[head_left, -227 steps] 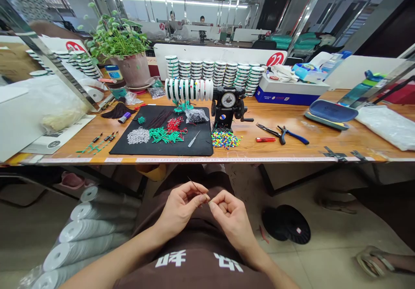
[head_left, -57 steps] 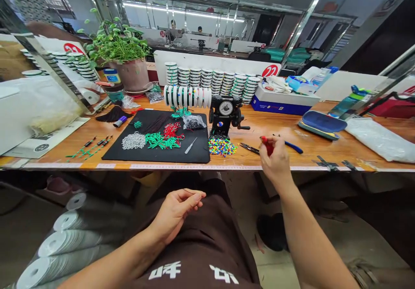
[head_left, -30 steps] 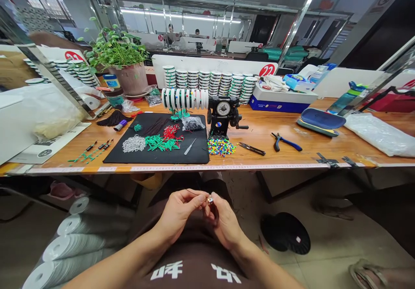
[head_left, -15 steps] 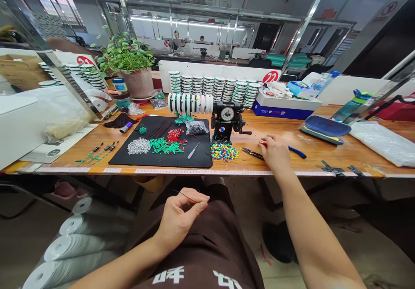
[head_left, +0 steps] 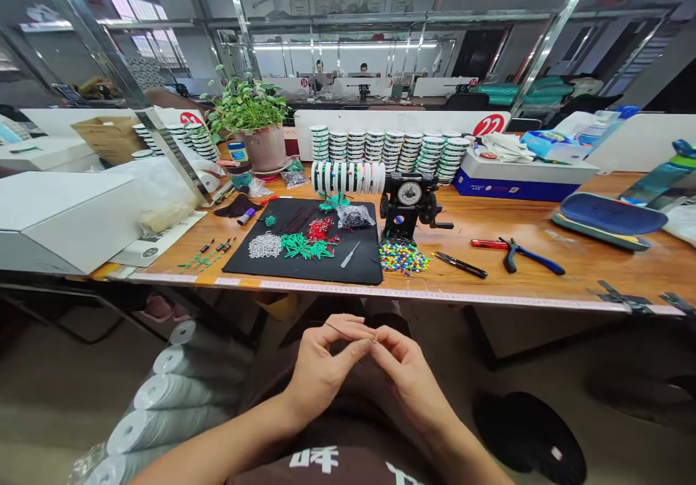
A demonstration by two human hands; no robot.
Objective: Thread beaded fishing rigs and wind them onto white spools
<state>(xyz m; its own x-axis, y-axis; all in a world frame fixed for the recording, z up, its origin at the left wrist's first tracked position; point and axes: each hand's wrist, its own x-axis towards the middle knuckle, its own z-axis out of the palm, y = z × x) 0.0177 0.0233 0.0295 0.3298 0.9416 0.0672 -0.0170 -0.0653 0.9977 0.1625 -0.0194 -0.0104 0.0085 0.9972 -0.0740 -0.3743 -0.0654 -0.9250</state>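
Observation:
My left hand [head_left: 326,358] pinches a thin dark cord [head_left: 340,331] above my lap; the cord runs back across its fingers. Fingertip to fingertip with it, my right hand [head_left: 407,369] is closed in a pinch at the cord's end. Whatever sits between those fingertips is too small to make out. Both hands are below the table's front edge, apart from the things on it. Nearest on the table are a heap of coloured beads [head_left: 403,258] and dark tweezers [head_left: 461,264]. A red-handled tool [head_left: 488,243] and blue-handled pliers [head_left: 536,256] lie further right.
A black mat [head_left: 244,256] bears silver beads [head_left: 265,245], green tubes [head_left: 307,247] and red pieces [head_left: 320,228]. Behind it stands a hand-cranked winder [head_left: 407,206] with white spools [head_left: 348,177]. A blue box [head_left: 516,182] is at the back right, a potted plant [head_left: 264,148] back left.
My right hand has come from the tools at the table's right to meet my left hand over my lap. The view has turned left. The red-handled tool now lies uncovered.

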